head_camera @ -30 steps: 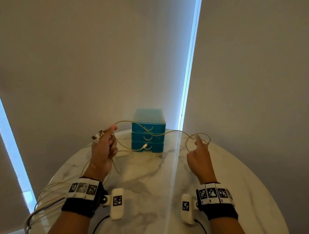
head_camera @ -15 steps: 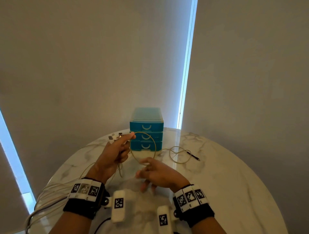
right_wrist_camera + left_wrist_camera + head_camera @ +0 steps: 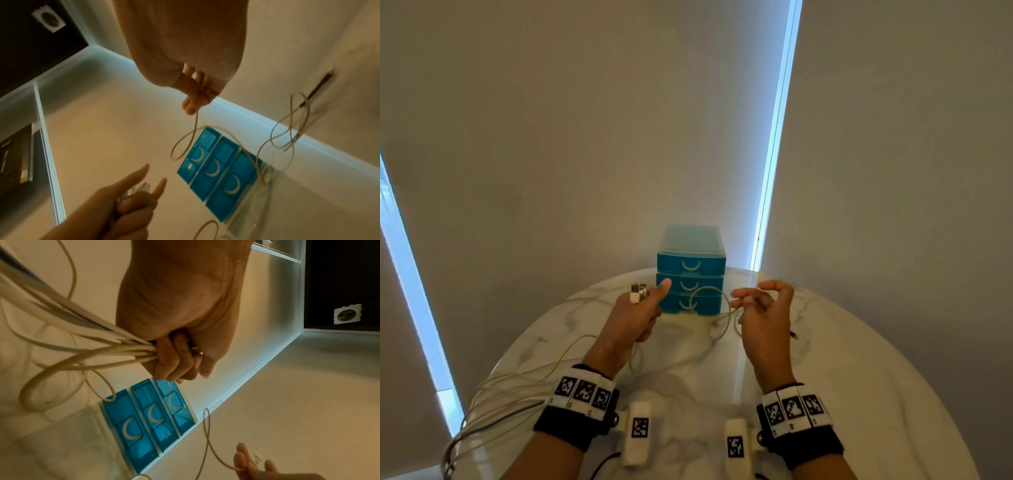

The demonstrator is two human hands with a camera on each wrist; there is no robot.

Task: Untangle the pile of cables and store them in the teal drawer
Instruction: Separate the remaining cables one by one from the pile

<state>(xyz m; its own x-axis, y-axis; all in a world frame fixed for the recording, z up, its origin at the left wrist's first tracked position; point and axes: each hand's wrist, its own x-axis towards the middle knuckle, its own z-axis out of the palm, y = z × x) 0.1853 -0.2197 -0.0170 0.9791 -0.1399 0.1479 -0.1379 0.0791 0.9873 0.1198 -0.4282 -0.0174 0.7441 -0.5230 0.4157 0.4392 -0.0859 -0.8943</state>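
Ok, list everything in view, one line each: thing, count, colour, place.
drawer unit: one, teal, three shut drawers, far side of table.
table: one, white marble, round.
cables: several, cream, bunched in the left fist, trailing off the table's left edge.
thin cable: one, cream, looped before the drawers, pinched by the right fingers.
plugs: a few, white and metal, above the left fist.
left hand: gripping cables.
right hand: pinching thin cable.

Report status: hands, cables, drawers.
Left hand grips cable bundle, plugs up. Right hand pinches one thin cable, looped before teal drawer unit. All three drawers shut.
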